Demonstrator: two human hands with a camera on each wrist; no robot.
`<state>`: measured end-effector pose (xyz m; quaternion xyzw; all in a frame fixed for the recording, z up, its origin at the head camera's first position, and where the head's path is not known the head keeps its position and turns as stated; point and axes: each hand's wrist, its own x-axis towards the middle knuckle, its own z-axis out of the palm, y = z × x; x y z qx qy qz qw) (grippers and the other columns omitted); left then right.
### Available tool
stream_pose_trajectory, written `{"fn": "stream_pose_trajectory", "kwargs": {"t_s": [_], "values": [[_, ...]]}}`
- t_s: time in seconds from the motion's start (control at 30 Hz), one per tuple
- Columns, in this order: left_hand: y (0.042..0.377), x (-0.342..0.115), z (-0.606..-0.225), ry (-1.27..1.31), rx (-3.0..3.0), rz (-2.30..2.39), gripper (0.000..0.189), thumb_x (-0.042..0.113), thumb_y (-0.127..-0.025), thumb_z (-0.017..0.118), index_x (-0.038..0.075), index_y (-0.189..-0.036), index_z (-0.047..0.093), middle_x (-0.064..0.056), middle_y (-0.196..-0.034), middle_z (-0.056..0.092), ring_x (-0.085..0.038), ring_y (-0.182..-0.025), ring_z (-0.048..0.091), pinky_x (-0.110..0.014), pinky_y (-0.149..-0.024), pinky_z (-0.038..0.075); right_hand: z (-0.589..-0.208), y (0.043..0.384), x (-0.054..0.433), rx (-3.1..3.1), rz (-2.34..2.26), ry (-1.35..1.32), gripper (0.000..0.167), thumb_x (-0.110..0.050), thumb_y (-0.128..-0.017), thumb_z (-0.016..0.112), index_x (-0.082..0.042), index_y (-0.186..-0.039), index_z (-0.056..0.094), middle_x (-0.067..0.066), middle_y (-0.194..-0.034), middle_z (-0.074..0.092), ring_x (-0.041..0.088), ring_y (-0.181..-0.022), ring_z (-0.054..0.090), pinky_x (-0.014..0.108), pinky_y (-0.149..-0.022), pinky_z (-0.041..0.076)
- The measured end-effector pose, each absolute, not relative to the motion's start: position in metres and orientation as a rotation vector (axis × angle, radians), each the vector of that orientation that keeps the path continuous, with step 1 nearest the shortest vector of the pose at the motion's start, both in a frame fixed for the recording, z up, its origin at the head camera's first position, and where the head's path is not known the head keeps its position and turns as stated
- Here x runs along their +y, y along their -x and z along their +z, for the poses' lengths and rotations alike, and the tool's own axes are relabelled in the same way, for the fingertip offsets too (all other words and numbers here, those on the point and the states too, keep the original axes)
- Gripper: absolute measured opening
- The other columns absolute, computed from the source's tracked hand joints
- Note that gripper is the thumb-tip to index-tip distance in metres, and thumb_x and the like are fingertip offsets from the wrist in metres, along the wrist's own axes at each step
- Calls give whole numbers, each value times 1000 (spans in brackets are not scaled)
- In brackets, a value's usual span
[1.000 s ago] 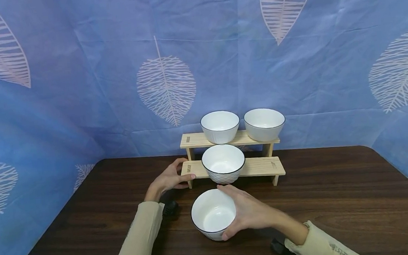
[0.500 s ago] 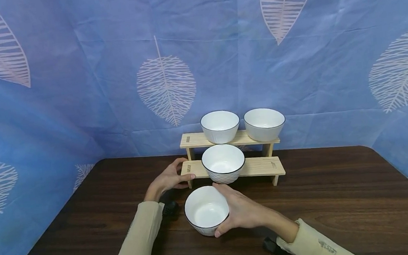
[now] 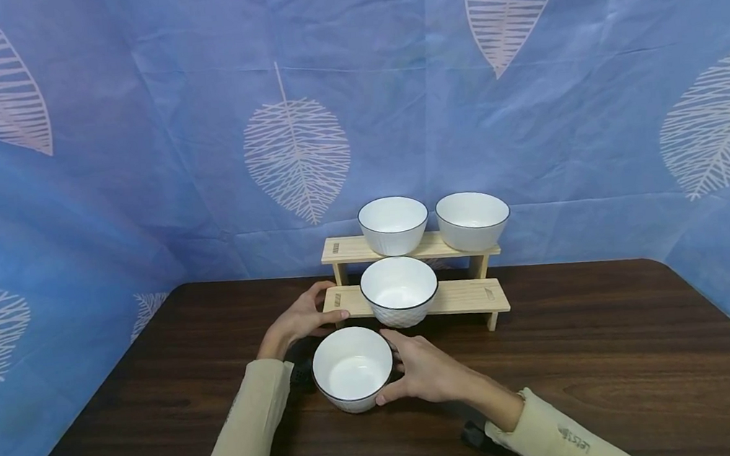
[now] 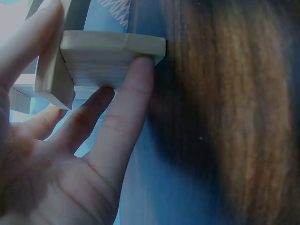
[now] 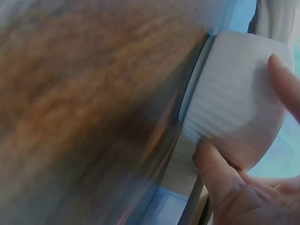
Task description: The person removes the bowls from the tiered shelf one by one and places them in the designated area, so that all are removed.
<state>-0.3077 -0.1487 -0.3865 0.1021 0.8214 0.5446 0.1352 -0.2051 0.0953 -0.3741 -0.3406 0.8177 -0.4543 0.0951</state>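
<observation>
At the left end of a two-step wooden display stand (image 3: 469, 296), my left hand (image 3: 298, 322) holds the lower step, thumb on top. In the left wrist view its fingers reach around the wooden leg (image 4: 103, 51). My right hand (image 3: 432, 368) holds the right side of a white bowl (image 3: 352, 367) with a dark rim, in front of the stand. The right wrist view shows thumb and fingers touching the bowl's ribbed wall (image 5: 234, 93). Another white bowl (image 3: 399, 290), with a textured outside, sits on the lower step.
Two more white bowls, a left one (image 3: 394, 225) and a right one (image 3: 473, 220), stand on the upper step. Behind the dark wood table (image 3: 610, 351) hangs a blue cloth (image 3: 394, 109) with white leaf prints.
The front bowl has moved left and slightly toward the stand, with my right hand following. My left hand and the other bowls have stayed in place.
</observation>
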Motion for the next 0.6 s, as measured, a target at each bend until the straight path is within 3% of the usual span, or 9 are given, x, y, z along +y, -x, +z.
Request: {"fn": "stream_pose_trajectory", "kwargs": {"t_s": [0.17,0.33,0.6], "values": [[308,-147,-387,-295,2402,1551,75,12,-94,74,0,-153,30,-26,-136,53,-35,-109,64,-55,-88,55,-374,205,101,2367,-1363,950,78,0,-83,83,24,-140,37,41,-137,49,51,-122,55,40,-91,54],[309,-148,-386,-309,2393,1554,75,13,-94,74,0,-154,29,-27,-139,51,-37,-112,63,-55,-89,54,-372,206,122,2394,-1329,867,69,-5,-86,81,22,-137,44,37,-133,55,45,-113,64,42,-91,55],[307,-150,-384,-297,2391,1553,74,14,-94,74,2,-154,31,-26,-142,50,-38,-115,61,-57,-91,52,-363,211,149,2459,-1373,815,56,-7,-88,79,18,-131,52,30,-123,62,36,-103,68,31,-81,58]]}}
